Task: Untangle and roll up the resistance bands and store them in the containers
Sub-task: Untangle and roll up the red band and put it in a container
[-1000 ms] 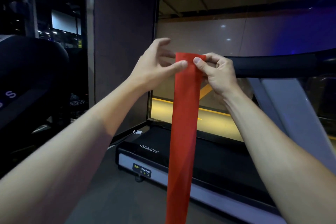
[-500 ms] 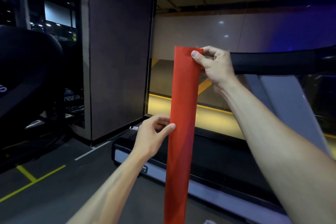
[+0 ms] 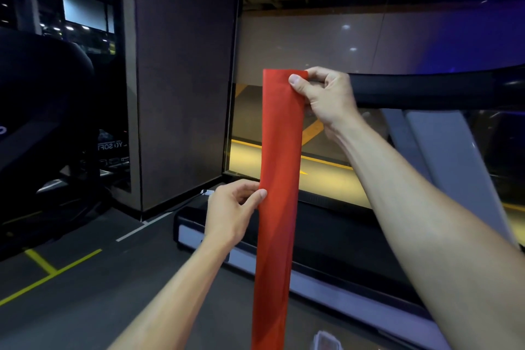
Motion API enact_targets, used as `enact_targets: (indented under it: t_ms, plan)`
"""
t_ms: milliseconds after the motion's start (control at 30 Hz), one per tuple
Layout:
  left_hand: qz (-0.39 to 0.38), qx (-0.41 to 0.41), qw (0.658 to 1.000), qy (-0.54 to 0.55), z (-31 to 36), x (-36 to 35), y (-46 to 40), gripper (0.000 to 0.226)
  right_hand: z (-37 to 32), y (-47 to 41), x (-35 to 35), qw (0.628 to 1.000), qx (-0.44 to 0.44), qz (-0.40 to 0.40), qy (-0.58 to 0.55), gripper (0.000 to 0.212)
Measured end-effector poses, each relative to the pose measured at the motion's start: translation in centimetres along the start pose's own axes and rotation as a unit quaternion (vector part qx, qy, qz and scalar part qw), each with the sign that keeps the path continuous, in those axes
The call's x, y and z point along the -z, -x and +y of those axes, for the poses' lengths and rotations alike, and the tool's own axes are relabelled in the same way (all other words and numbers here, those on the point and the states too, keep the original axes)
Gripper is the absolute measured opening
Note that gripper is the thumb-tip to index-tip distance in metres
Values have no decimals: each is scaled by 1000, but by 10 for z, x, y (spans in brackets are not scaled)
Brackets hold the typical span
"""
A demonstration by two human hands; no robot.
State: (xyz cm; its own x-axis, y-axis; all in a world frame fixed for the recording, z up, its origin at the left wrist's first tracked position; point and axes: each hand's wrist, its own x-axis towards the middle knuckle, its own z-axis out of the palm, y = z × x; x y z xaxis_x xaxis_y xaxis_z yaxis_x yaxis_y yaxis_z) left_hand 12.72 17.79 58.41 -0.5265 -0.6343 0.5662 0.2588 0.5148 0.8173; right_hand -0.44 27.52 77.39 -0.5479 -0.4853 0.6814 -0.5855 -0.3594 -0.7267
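The red resistance band (image 3: 279, 179) hung flat and straight in front of the person, its top end held up at about chest height and its length dropping out of the bottom of the frame. The right hand (image 3: 324, 96) pinched the top right corner btwn thumb and curled fingers. The left hand (image 3: 231, 212) sat lower down on the band's left edge, thumb on the front and fingers curled behind it — a light pinch, apparently for smoothing or steadying the strip.

Progress, as a judgement: the untangling part looked done for this one band. No knots or twists showed in the visible stretch, only faint diagonal creases low down. Rolling hadn't started — the top edge was still flat, no coil at either end. The lower end was out of view, so can't say if it was free or caught on anything.

Left to do: roll the band up, prob from the top end, then store it. No clear container was in view; a small pale object (image 3: 326, 341) at the bottom edge was too cut off to identify. Whether other bands were waiting couldn't be told either.

Surroundings: a treadmill (image 3: 326, 224) stood just behind the band, w/ its dark handrail (image 3: 440, 88) behind the right hand, and yellow floor lines (image 3: 48, 267) at lower left.
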Motion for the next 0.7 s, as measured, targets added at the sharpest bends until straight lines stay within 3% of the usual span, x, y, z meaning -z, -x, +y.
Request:
enact_targets:
  t_ms: [433, 700]
  plan:
    - [6, 2, 1000, 8, 3, -1, 2, 4, -2, 1, 1, 1000, 6, -6, 13, 9]
    - [37, 15, 999, -2, 2, -7, 0, 15, -4, 3, 6, 1000, 8, -12, 10, 9]
